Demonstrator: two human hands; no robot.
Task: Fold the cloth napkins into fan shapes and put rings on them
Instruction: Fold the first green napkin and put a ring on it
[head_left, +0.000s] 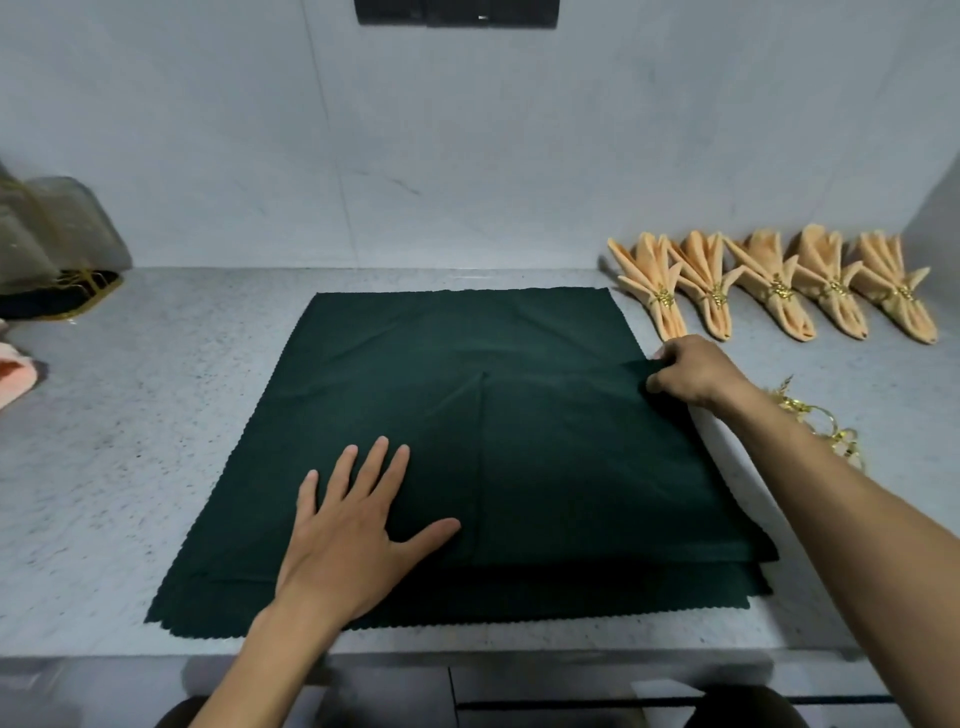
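Note:
A dark green cloth napkin (467, 415) lies spread on the grey speckled counter, its right part folded over in layers. My left hand (353, 530) presses flat on its near left part with fingers straight and spread. My right hand (691, 369) pinches the napkin's right edge at mid height. Several gold napkin rings (815, 421) lie on the counter just right of my right forearm. Several peach napkins (774, 286), folded into fans and each with a gold ring, stand in a row at the back right.
The counter (156, 415) ends at a front edge near me and meets a pale wall behind. At the far left stand a sheer bag with gold trim (52, 244) and a pink cloth (15, 379). A dark panel (457, 13) hangs on the wall above.

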